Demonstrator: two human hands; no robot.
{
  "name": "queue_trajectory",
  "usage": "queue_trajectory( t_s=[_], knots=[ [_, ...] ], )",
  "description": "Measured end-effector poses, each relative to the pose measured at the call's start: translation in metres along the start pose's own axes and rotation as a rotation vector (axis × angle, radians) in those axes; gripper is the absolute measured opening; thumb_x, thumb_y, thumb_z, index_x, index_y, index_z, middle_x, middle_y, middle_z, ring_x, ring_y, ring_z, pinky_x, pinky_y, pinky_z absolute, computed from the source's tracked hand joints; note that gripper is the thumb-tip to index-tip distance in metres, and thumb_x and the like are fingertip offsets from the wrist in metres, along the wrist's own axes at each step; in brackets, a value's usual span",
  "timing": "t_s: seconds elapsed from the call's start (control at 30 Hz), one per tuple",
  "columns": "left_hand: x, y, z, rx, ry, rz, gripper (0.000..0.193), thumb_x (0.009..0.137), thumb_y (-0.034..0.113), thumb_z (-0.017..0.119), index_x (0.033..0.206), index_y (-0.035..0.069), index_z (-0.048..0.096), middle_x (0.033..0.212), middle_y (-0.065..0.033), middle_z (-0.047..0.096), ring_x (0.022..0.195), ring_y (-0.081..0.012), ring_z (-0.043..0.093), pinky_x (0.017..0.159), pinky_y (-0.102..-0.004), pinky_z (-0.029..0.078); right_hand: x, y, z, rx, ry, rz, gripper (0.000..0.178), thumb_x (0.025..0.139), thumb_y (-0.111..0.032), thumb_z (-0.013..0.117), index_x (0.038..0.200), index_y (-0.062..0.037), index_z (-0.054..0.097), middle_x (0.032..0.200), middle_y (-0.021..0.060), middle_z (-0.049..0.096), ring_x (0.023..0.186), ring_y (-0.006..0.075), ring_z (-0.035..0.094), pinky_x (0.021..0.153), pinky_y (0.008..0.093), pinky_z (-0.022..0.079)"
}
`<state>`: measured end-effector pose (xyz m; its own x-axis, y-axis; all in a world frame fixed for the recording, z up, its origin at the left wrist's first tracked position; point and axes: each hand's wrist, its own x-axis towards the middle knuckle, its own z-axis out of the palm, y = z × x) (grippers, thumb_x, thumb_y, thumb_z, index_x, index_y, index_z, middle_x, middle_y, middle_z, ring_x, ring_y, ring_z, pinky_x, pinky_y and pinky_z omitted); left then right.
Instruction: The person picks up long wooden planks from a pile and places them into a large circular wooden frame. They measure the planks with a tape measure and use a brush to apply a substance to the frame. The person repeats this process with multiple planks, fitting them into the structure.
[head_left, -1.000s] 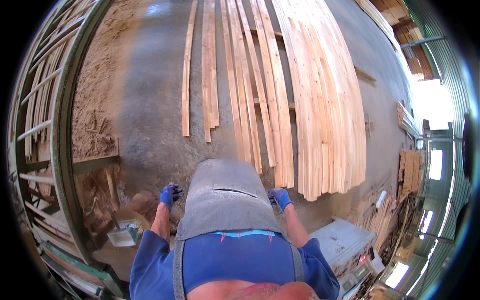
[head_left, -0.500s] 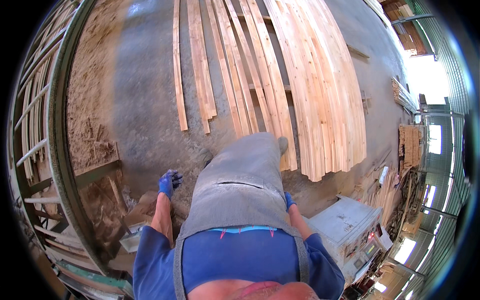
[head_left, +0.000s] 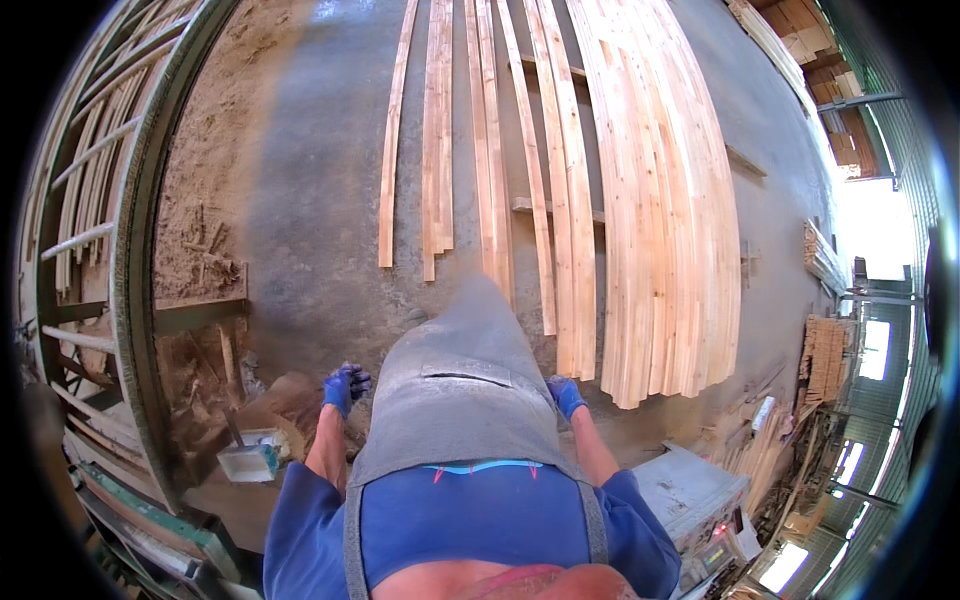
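Note:
My left hand [head_left: 346,388], in a blue glove with darkened fingertips, hangs beside my grey apron [head_left: 455,400]. Its fingers are loosely bent and a little apart, with nothing seen in them. At the apron's other edge is my right hand [head_left: 567,397], also gloved in blue; its fingers are partly hidden there and too unclear to read. Ahead on the floor lie long wooden strips [head_left: 492,180], spaced apart in narrow groups. To their right is a wide panel of strips side by side [head_left: 665,220]. Neither hand touches the wood.
A metal rack [head_left: 135,270] with rungs and long strips stands at left, next to heaped sawdust [head_left: 215,150]. A dustpan-like scoop [head_left: 248,460] sits near my left arm. A grey control cabinet [head_left: 690,490] is at right. Crosswise battens [head_left: 575,212] lie beneath some strips.
The strips and panel appear shifted right and lower in view. My right hand shows more fully beside the apron. My left hand stays at my side, slightly lower.

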<state>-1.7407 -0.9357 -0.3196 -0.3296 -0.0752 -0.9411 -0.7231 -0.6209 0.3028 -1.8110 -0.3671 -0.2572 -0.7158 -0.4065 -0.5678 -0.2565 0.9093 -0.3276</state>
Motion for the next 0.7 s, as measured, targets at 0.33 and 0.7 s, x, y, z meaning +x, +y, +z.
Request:
queue_trajectory(
  t_s=[0.33,0.7],
  knots=[
    [-0.008,-0.010,0.000,-0.017,0.058,-0.011,0.035,0.106,0.040,0.046,0.104,0.010,0.063,0.087,-0.0128,0.073,0.065,-0.0238,0.069,0.057,-0.0354,0.055,0.018,0.059,0.035,0.435,-0.054,0.241,0.028,0.097,-0.033,0.057,0.089,-0.0097,0.070,0.089,0.0162,0.074,0.072,0.0317,0.071,0.065,0.0428,0.056],
    [-0.016,-0.026,0.151,0.264,0.090,0.014,0.035,0.105,0.038,0.048,0.112,0.007,0.063,0.093,-0.0141,0.073,0.073,-0.0283,0.072,0.065,-0.0399,0.059,-0.041,0.109,0.007,1.427,-0.151,0.810,0.021,0.098,-0.029,0.062,0.093,-0.0096,0.065,0.078,0.0089,0.071,0.057,0.0184,0.065,0.046,0.0310,0.050]
  ],
)
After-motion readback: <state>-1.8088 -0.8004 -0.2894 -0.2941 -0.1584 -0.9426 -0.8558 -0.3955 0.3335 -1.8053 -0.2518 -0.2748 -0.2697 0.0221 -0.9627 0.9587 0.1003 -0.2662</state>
